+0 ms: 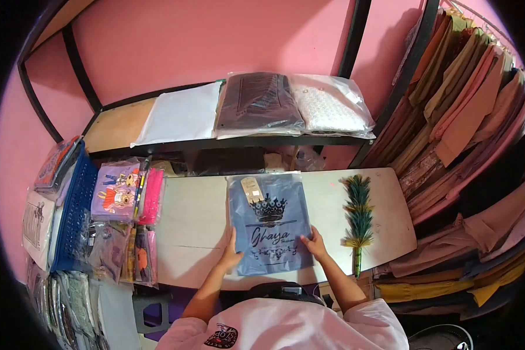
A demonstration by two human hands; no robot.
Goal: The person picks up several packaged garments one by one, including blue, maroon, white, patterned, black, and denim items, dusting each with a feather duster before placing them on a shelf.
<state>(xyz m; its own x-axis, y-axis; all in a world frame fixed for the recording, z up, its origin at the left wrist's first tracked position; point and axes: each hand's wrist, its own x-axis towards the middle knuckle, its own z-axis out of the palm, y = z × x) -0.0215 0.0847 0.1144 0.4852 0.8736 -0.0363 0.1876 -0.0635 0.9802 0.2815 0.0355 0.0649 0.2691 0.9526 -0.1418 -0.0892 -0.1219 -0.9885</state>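
A flat plastic package [271, 224] holding folded blue cloth lies on the pale table in front of me, printed with a black crown and the word "Ghaya". A brown tag [251, 191] shows near its top left. At the package's lower left edge is my left hand [230, 251], its thumb on top and the other fingers along the side. My right hand [315, 244] grips the lower right edge the same way, thumb over the plastic.
Right of the package lies a green feathery bundle [357, 216]. Packaged garments [118, 189] and a blue basket [76, 216] are at the left. More packages [259, 105] sit on the shelf behind; clothes [466, 105] hang at the right.
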